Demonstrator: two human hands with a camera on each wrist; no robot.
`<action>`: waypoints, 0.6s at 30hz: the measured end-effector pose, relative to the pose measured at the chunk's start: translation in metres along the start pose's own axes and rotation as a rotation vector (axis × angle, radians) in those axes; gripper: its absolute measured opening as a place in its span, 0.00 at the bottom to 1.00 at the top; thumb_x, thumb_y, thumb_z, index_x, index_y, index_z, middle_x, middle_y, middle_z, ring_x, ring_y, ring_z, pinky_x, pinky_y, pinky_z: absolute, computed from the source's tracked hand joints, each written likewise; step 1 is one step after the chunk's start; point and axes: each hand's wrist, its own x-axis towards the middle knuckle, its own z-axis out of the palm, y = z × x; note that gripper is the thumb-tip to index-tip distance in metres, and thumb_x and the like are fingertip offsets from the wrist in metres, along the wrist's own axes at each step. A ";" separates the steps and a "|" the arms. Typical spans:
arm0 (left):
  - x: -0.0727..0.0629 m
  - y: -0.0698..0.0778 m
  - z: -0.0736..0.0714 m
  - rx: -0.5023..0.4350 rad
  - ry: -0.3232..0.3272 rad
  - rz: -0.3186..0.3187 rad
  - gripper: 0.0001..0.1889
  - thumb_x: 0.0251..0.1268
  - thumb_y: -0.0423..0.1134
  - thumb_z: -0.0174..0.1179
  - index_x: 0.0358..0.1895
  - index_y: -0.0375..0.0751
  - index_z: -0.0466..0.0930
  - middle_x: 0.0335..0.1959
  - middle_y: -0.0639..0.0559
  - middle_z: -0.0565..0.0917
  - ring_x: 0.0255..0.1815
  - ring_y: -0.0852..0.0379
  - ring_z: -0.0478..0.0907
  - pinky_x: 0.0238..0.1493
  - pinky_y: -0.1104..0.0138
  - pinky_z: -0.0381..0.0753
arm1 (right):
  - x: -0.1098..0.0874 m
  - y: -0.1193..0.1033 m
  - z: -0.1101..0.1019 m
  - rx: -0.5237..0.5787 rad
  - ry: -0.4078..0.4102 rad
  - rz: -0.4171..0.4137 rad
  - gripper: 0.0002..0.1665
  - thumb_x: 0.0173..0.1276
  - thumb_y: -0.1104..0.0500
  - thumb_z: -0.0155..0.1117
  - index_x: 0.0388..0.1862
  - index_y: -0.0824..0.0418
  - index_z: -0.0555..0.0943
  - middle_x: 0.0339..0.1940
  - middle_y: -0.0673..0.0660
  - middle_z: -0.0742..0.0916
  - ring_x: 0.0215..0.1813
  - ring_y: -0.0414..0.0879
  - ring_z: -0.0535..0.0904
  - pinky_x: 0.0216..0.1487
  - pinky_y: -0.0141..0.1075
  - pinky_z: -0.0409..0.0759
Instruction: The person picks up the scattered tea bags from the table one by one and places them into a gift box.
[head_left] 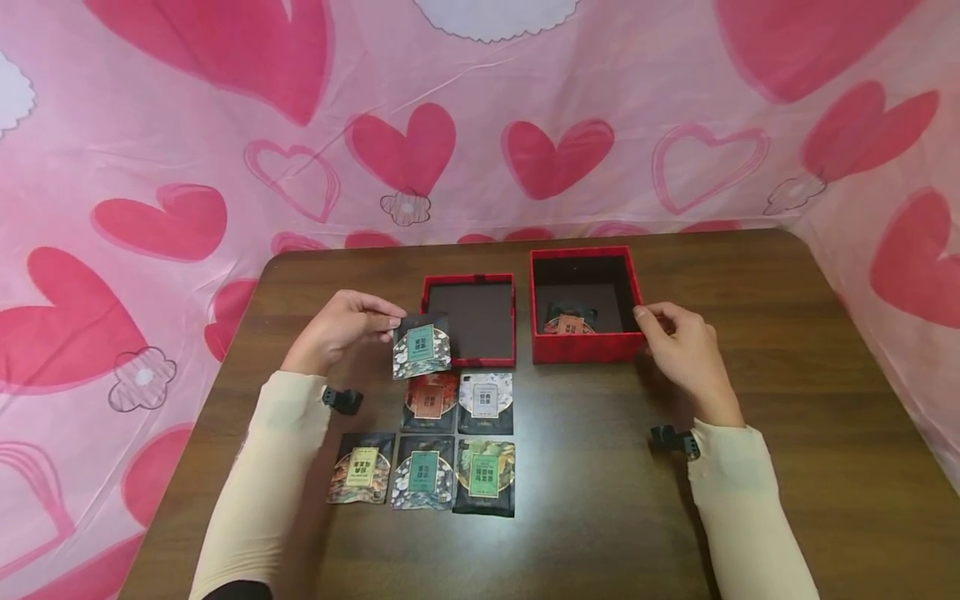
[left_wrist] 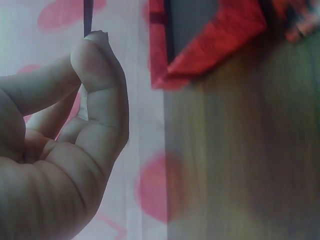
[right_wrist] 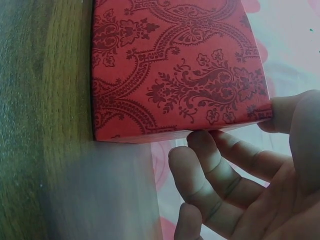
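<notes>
My left hand (head_left: 347,327) pinches a black tea sachet (head_left: 421,346) with a teal label by its upper corner, thumb against fingers. The sachet overlaps the left part of the shallow red box lid (head_left: 515,325) in the head view. At the right, my right hand (head_left: 684,337) grips the deep red box (head_left: 585,348) at its right side, thumb at the rim and fingertips against the wall. The dark ornamental pattern of the red box (left_wrist: 210,47) lid is not sharp in the left wrist view. Inside the deep box lies a sachet with an orange label (head_left: 572,323).
Two rows of sachets lie on the wooden table (head_left: 600,492) before the lid: a red one (head_left: 429,404) and a white one (head_left: 486,404) above; a yellow-labelled (head_left: 362,468), a teal-labelled (head_left: 423,472) and a green one (head_left: 485,477) below. A heart-patterned cloth (head_left: 480,83) hangs behind.
</notes>
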 end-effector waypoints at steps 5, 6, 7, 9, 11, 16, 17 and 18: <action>0.010 0.015 0.015 0.028 -0.021 0.029 0.10 0.67 0.27 0.64 0.49 0.27 0.86 0.44 0.39 0.84 0.30 0.50 0.82 0.50 0.49 0.83 | 0.000 0.000 -0.001 -0.005 0.013 -0.005 0.34 0.77 0.36 0.50 0.59 0.63 0.81 0.39 0.62 0.86 0.34 0.55 0.84 0.32 0.37 0.80; 0.012 0.018 0.018 0.028 -0.027 0.035 0.10 0.67 0.27 0.64 0.49 0.28 0.86 0.44 0.39 0.84 0.30 0.48 0.82 0.51 0.47 0.82 | 0.000 0.000 -0.001 -0.005 0.014 -0.006 0.34 0.77 0.36 0.50 0.59 0.63 0.81 0.39 0.62 0.86 0.34 0.55 0.84 0.32 0.37 0.80; 0.013 0.022 0.021 0.033 -0.034 0.042 0.10 0.67 0.28 0.64 0.49 0.28 0.86 0.44 0.39 0.84 0.31 0.47 0.82 0.52 0.46 0.81 | 0.001 0.000 -0.001 -0.006 0.015 -0.008 0.33 0.77 0.36 0.51 0.58 0.63 0.81 0.39 0.62 0.86 0.33 0.55 0.85 0.32 0.37 0.80; 0.017 0.028 0.028 0.049 -0.044 0.051 0.10 0.67 0.29 0.65 0.48 0.30 0.87 0.43 0.39 0.84 0.31 0.47 0.81 0.52 0.47 0.82 | 0.001 -0.001 -0.002 0.002 0.007 -0.008 0.33 0.77 0.37 0.51 0.58 0.63 0.81 0.40 0.62 0.86 0.34 0.55 0.85 0.32 0.36 0.80; 0.021 0.035 0.034 0.050 -0.055 0.053 0.10 0.67 0.30 0.66 0.48 0.31 0.87 0.43 0.39 0.85 0.31 0.48 0.81 0.51 0.49 0.82 | 0.002 -0.001 -0.003 0.003 0.000 -0.010 0.33 0.77 0.37 0.51 0.58 0.63 0.81 0.40 0.62 0.86 0.34 0.55 0.85 0.32 0.36 0.80; 0.030 0.050 0.050 0.031 -0.094 0.066 0.10 0.67 0.30 0.66 0.48 0.31 0.87 0.45 0.40 0.85 0.31 0.51 0.81 0.49 0.53 0.84 | 0.004 -0.001 -0.005 0.006 -0.013 -0.018 0.32 0.78 0.38 0.52 0.56 0.64 0.82 0.39 0.61 0.87 0.35 0.56 0.85 0.34 0.35 0.79; 0.031 0.052 0.054 0.023 -0.101 0.070 0.09 0.67 0.29 0.65 0.48 0.30 0.87 0.45 0.40 0.85 0.31 0.50 0.81 0.50 0.52 0.84 | 0.004 -0.001 -0.005 0.006 -0.017 -0.019 0.32 0.78 0.38 0.51 0.56 0.64 0.82 0.39 0.62 0.87 0.35 0.57 0.85 0.34 0.35 0.79; 0.033 0.055 0.057 0.013 -0.108 0.073 0.09 0.67 0.29 0.65 0.48 0.30 0.87 0.46 0.40 0.85 0.31 0.51 0.81 0.50 0.52 0.84 | 0.004 -0.001 -0.005 0.009 -0.021 -0.016 0.32 0.78 0.38 0.51 0.57 0.65 0.81 0.39 0.62 0.87 0.35 0.57 0.85 0.34 0.35 0.79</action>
